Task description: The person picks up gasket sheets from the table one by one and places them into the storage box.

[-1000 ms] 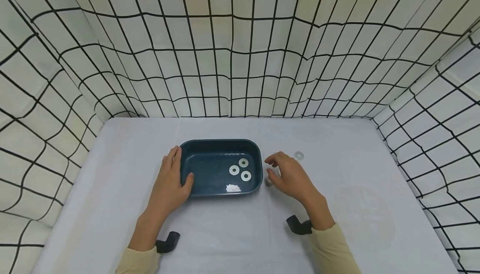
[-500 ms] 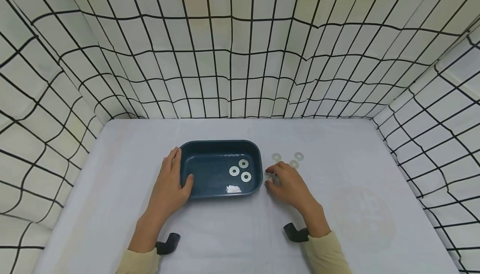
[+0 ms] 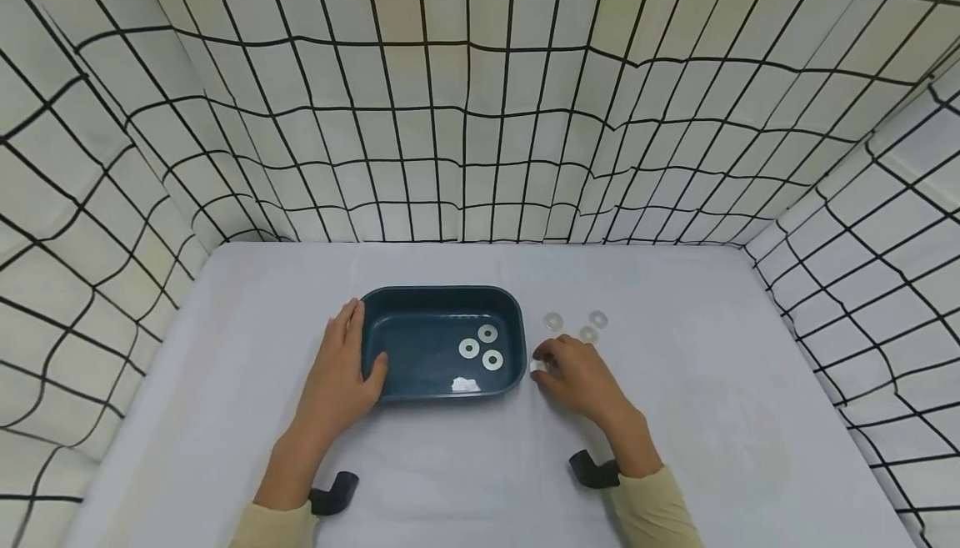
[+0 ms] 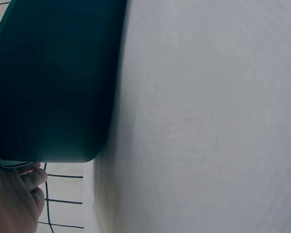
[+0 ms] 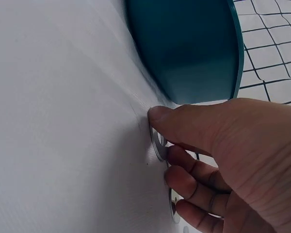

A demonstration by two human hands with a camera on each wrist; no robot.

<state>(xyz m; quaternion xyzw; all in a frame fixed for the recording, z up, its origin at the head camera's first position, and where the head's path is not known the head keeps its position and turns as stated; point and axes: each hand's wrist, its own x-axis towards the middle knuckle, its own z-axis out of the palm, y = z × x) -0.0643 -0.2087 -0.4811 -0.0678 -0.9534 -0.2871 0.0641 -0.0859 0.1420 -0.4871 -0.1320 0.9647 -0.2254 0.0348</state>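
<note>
A dark teal tray sits on the white cloth. My left hand holds its left end, the thumb over the rim and the fingers along the outer wall. Three washers lie flat in the tray's right part. Just right of the tray, my right hand pinches a metal washer between thumb and forefinger, tilted on edge close to the cloth. A second washer shows by the lower fingers in the right wrist view. Beyond that hand, pale washers lie on the cloth.
The white-covered table extends on both sides of the tray. A black wire grid with pale panels behind it stands at the back and both sides. Black mounts sit at both wrists.
The right hand has shifted slightly toward the near side and left, uncovering washers behind it. A washer is now tilted up in its pinch. The left hand and tray stay put.
</note>
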